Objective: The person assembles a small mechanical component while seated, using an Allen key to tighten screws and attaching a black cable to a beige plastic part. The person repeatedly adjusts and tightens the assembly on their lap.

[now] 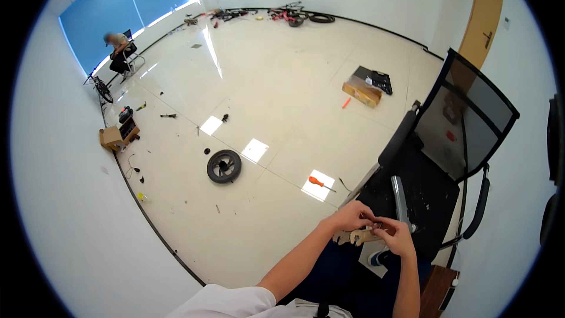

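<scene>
My left hand [353,215] and my right hand [398,237] meet over the front edge of a black mesh chair's seat [432,200]. Both have their fingertips pinched together around something small, which the fingers mostly hide. Just below them is a tan, notched piece [356,237]; whether a hand grips it or it only rests there, I cannot tell. A silver metal tube [400,195] lies on the seat, its lower end close to my right hand.
An orange-handled screwdriver [316,182] lies on the tiled floor left of the chair. Farther left are a small black wheel [224,166] and a cardboard box [120,135]. An open tool case [374,79] lies beyond. Another person [119,53] sits at the far left.
</scene>
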A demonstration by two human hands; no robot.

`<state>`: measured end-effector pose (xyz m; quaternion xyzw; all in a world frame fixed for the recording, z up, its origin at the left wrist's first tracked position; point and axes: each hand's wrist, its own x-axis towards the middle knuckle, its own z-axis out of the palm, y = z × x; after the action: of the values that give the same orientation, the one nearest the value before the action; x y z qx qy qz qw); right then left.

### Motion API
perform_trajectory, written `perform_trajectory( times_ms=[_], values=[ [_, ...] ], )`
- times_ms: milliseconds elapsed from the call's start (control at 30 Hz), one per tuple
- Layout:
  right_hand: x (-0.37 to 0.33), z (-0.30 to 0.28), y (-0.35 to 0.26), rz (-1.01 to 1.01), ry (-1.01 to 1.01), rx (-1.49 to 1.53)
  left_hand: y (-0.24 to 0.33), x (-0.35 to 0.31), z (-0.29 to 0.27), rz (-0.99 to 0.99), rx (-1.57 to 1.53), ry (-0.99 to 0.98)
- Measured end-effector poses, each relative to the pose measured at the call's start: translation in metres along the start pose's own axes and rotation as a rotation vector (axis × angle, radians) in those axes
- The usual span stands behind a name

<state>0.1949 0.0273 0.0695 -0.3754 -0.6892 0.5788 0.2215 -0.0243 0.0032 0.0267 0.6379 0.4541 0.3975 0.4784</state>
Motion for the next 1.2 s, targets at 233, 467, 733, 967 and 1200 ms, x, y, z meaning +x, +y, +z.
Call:
perform_trajectory(
  times_ms=[233,467,733,967,1200],
  values=[
    [0.013,0.015,0.005,-0.001,0.228,-0.151,-0.005,-0.003,0.002,-0.064,0.019,-0.034],
    [0.024,0.031,0.041,0.315,0.374,0.758,-0.01,-0.002,0.006,-0.037,0.067,0.07],
    [-0.009,0.016,-0.004,-0.248,0.297,-0.479,-0.006,-0.005,0.003,-0.041,0.183,0.021],
    [-0.006,0.024,0.013,-0.26,0.421,-0.919,-0.007,0.001,0.007,-0.113,0.093,0.059],
    [0.003,0.031,-0.009,-0.085,0.299,-0.589,-0.005,-0.008,0.002,-0.136,0.11,0.128]
  ],
)
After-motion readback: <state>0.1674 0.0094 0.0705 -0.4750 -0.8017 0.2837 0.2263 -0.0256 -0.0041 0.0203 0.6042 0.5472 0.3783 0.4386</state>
